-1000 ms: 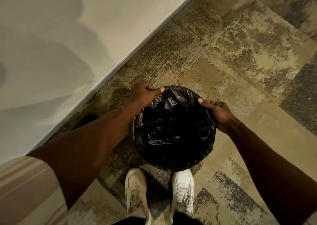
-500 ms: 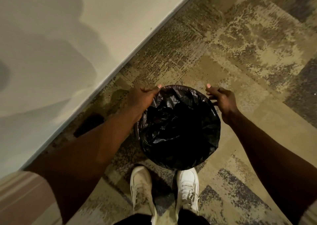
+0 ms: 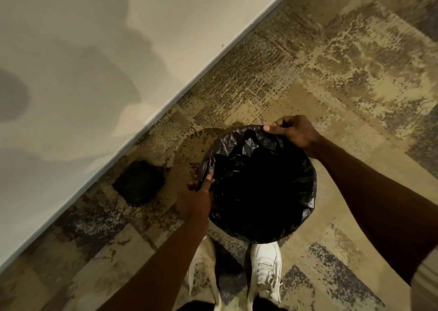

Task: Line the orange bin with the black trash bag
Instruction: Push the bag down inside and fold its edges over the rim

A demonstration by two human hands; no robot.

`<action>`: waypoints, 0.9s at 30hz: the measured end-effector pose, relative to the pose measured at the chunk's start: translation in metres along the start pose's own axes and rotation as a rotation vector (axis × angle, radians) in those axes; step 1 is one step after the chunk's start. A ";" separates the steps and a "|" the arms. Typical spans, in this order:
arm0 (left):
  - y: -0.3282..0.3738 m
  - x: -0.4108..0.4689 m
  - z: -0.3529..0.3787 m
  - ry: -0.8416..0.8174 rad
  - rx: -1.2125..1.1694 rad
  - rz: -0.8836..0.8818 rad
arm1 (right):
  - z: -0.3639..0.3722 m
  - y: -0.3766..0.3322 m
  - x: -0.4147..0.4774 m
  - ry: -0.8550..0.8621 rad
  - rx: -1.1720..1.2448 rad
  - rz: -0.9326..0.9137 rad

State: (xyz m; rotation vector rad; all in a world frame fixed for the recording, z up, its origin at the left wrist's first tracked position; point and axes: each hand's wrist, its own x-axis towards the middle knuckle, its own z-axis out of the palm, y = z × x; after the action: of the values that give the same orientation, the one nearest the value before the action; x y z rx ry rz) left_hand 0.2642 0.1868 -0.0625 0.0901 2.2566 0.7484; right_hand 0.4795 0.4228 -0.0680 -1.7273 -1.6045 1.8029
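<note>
A black trash bag [image 3: 263, 187] is spread over a round bin standing on the carpet in front of my feet. The bag covers the rim all the way round, so no orange of the bin shows. My left hand [image 3: 195, 198] grips the bag's edge at the rim's left side, thumb on the plastic. At the far edge of the rim my right hand [image 3: 295, 131] pinches the bag, its fingers curled over the outside. The inside of the bag is dark and I cannot see its bottom.
A pale wall [image 3: 94, 61] with a white baseboard runs diagonally on the left. A dark folded black thing [image 3: 139, 182] lies on the carpet by the baseboard, left of the bin. My white shoes [image 3: 264, 270] stand just behind the bin. Patterned carpet [image 3: 355, 73] spreads to the right.
My left hand has slid from the far left of the rim down to its left side. My right hand has moved from the right side up to the far edge.
</note>
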 end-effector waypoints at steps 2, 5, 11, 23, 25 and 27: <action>-0.003 0.009 -0.001 -0.102 -0.090 -0.100 | -0.003 0.003 0.002 -0.038 0.018 0.052; -0.001 0.016 -0.005 -0.369 -0.261 -0.291 | -0.003 0.009 0.004 -0.081 0.087 0.076; -0.004 0.018 -0.011 -0.478 -0.345 -0.291 | -0.013 0.019 -0.006 0.235 0.421 0.131; -0.026 -0.039 -0.001 0.051 0.080 0.170 | 0.051 0.072 -0.132 0.803 -0.154 -0.029; -0.026 -0.037 0.002 0.070 0.059 0.139 | 0.062 0.079 -0.140 0.835 -0.150 0.045; -0.025 -0.031 0.003 0.051 0.029 0.083 | 0.067 0.082 -0.144 0.880 -0.069 0.122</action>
State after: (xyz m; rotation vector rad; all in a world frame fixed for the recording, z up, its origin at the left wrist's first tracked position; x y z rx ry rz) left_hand 0.2926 0.1586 -0.0576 0.1816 2.3241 0.7702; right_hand 0.5138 0.2475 -0.0593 -2.2172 -1.1835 0.7789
